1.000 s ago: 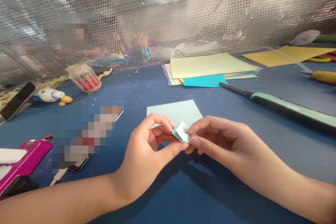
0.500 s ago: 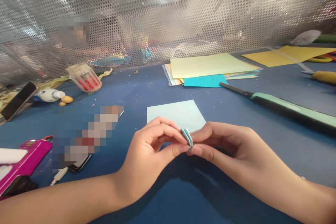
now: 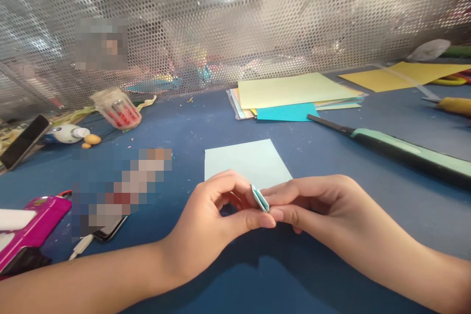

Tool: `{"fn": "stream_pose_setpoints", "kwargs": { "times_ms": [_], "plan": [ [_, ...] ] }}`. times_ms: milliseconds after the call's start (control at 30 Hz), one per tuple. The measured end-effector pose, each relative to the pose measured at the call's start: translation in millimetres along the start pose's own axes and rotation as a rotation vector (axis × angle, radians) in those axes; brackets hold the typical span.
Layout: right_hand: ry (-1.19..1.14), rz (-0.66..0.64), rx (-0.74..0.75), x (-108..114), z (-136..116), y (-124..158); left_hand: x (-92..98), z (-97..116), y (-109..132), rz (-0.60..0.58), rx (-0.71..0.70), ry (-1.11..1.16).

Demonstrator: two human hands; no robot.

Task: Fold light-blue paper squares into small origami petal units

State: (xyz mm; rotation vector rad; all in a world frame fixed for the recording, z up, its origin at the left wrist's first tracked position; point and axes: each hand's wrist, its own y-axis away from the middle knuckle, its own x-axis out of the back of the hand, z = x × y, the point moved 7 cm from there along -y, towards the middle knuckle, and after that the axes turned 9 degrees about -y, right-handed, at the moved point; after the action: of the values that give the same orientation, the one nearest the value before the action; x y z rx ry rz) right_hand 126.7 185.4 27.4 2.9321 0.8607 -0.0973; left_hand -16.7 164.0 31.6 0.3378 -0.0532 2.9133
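A small folded piece of paper [image 3: 260,198], pale blue with teal inside its layers, is pinched between my two hands above the table. My left hand [image 3: 221,213] grips its left side with thumb and fingers. From the other side, my right hand [image 3: 320,201] holds it between thumb and index finger, and the two thumb tips nearly meet below it. The fingers cover part of the paper. Just behind my hands a flat pale blue sheet [image 3: 245,159] lies on the blue table [image 3: 198,132], its near edge hidden by them.
Behind are a stack of coloured paper [image 3: 290,91] and a yellow sheet [image 3: 405,76]. A green-and-black handled tool [image 3: 405,149] lies right. At left are a clear jar [image 3: 119,110], a phone [image 3: 24,142], a magenta object [image 3: 40,223] and a blurred-out device. Perforated metal [image 3: 235,19] stands behind.
The folded paper has tilted and now shows a narrower edge between my fingers. My left thumb has slid slightly right and down, under the paper. My right hand has barely moved.
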Motion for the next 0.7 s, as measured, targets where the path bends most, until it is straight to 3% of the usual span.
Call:
{"fn": "stream_pose_setpoints", "kwargs": {
  "times_ms": [233, 500, 700],
  "plan": [
    [0.081, 0.032, -0.01, 6.8, 0.5, 1.0, -2.4, -1.4, 1.4, -0.023, 0.046, 0.007],
    [0.321, 0.124, 0.125, 15.0, -9.1, -1.0, 2.5, 1.2, 3.2, 0.076, 0.029, 0.011],
    [0.226, 0.041, 0.088, 10.4, -5.2, -3.9, 8.0, 10.7, 7.3, 0.181, -0.139, -0.106]
  ]
}}
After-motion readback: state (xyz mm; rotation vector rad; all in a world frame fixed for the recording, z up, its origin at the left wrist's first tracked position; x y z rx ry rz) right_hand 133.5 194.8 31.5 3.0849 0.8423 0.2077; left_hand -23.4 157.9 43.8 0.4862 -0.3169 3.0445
